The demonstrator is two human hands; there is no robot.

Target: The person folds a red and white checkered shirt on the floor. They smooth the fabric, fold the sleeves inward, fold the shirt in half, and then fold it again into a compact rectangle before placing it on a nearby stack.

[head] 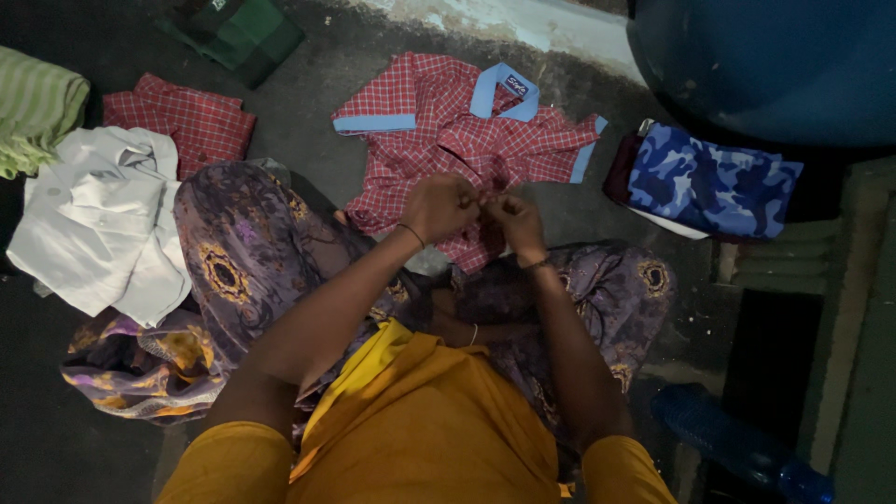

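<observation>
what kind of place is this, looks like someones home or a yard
Probably a home washing or laundry corner, on a bare concrete floor. Clothes lie spread about: a red checked shirt under both hands, a white shirt, and a big blue barrel.

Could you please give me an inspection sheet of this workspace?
Surface: dark bare floor.
Job's things: red checked shirt with blue collar, spread flat, its hem pinched by both hands.
Clutter: white shirt, folded red cloth, green cloth, striped cloth, camouflage cloth, bottle.
Hands: left hand and right hand close together on the shirt.
Cables: nothing seen.
Surroundings: blue barrel, pale wall base.
</observation>
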